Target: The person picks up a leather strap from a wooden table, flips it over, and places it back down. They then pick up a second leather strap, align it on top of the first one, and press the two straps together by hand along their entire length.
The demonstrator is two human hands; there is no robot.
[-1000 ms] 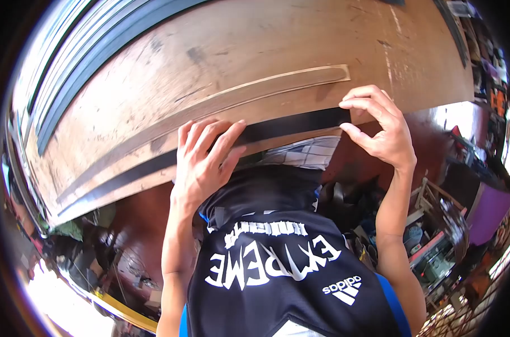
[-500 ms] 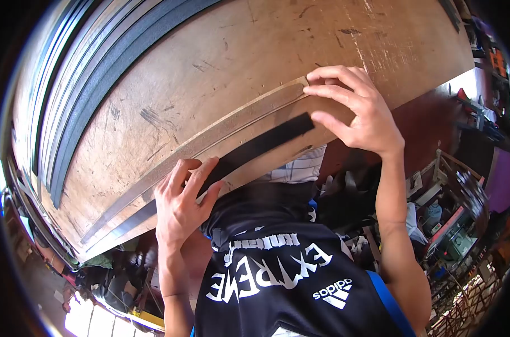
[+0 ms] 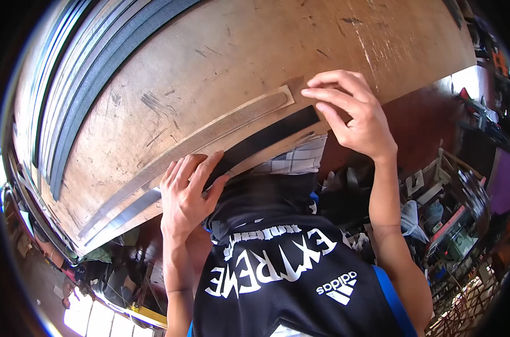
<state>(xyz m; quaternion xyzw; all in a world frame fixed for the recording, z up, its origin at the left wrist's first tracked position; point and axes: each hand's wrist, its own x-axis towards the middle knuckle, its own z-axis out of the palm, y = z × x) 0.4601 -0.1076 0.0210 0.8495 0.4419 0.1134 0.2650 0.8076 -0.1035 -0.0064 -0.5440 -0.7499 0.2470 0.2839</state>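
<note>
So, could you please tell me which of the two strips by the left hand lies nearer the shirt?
The black strip, passing under the left hand; the brown strip lies beyond it, farther from the shirt.

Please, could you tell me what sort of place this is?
It is probably a small workshop: a scuffed wooden table carries long dark strips, a black strip lies nearer the person, and jumbled equipment crowds the floor area beyond.
</note>
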